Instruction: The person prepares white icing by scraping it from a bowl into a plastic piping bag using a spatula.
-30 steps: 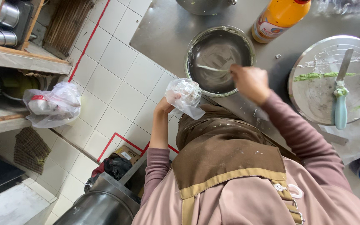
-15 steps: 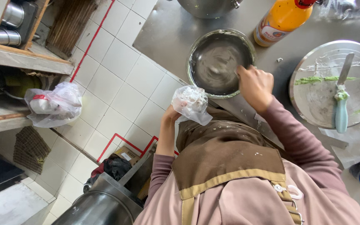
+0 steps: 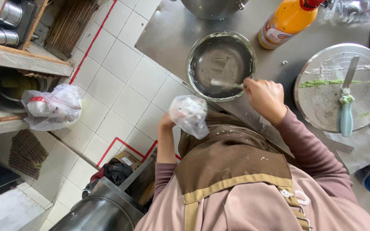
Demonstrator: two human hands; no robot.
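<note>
White square floor tiles, crossed by thin red lines, lay to the left of a dull steel counter [image 3: 172,30] where the work sat. On that counter stood a round metal bowl [image 3: 220,65], its inside smeared grey with streaks of scraped batter. The right hand [image 3: 265,97] was closed in a fist round the handle of a thin, flat scraper [image 3: 225,84], whose pale blade lay against the bowl's near inner wall. The left hand [image 3: 167,122], just off the counter's near edge, was pinched round the neck of a crumpled clear plastic bag [image 3: 189,114] with whitish stuff inside; its fingers were hidden behind the bag. Right of the bowl lay a round steel tray [image 3: 322,107] marked with a green paste streak, and a knife [image 3: 346,102] with a pale blue handle rested on it. Beyond the bowl stood an orange plastic bottle [image 3: 285,21]. Far left, a filled translucent bag [image 3: 50,107] sat on a wooden shelf [image 3: 22,60].
</note>
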